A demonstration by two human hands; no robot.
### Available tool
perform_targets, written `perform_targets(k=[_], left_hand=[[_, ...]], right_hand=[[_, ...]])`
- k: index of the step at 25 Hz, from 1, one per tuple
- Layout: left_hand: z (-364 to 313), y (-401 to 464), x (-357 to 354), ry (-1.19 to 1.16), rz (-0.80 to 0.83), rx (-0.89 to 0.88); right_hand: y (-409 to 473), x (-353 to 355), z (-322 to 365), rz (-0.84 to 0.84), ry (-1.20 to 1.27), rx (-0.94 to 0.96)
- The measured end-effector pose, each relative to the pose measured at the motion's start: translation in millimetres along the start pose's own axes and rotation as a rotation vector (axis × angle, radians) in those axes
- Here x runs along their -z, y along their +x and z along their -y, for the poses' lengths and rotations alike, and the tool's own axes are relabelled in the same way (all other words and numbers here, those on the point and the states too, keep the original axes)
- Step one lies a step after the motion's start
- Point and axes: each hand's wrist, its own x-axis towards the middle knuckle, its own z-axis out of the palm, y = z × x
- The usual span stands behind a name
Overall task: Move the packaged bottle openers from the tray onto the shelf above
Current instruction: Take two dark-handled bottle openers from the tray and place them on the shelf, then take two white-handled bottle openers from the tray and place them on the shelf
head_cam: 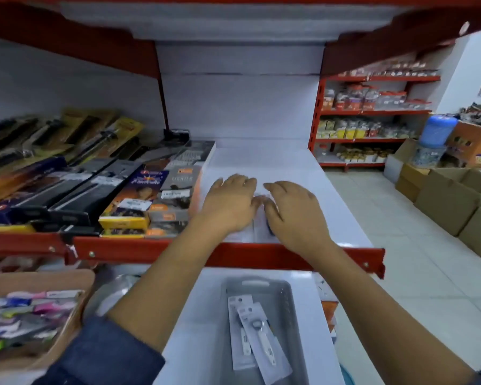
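Your left hand and right hand lie flat, grip slack, pressing packaged bottle openers onto shelf. Two packs remain in tray.

Legible text: "LIGHTER" on a grey lighter package on the shelf; script on the blue box beside it, other labels too blurred to read.
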Motion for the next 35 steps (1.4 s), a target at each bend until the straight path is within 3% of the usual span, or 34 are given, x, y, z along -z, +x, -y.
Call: perform_targets(k=[3, 5, 7, 12, 17, 21, 24, 27, 35], left_hand=[[-22.1, -56.3, -40.1, -0.049, -0.306, 0.033], [-36.2, -89.4, -81.7, -0.115, -0.495, 0.023], [-43.7, -113.9, -127.1, -0.139, -0.539, -0.003], [-29.0, -128.7, -228.1, -0.010, -0.264, -0.167], [-17.6, -97.3, -259.1, -0.165, 0.227, 0.017], [-6.5, -50.5, -262.9, -0.145, 0.403, 0.144], [4.0, -26.7, -269.5, -0.054, 0.523, 0.089], [12.4, -14.0, -279.1, -0.105, 0.602, 0.061], [12.8, -4.1, -283.9, -0.062, 0.560, 0.000]], right_hand=[[-76.6, -8.7, 10.4, -0.377, 0.115, 0.026], [-126.7, -32.1, 6.5, -0.426, 0.139, 0.075], [-165.5, -58.4, -2.1, -0.331, 0.159, 0.117], [-206.7, -127.9, -27.1, 0.098, 0.180, 0.063], [-181.1, -174.6, -43.7, 0.570, 0.109, -0.105], [-143.4, -195.8, -51.1, 0.785, 0.072, -0.128], [-122.1, -210.2, -55.5, 0.945, 0.019, -0.109], [-112.6, -220.9, -58.4, 1.042, -0.018, -0.072], [-115.4, -210.5, -59.4, 1.076, -0.115, -0.041]])
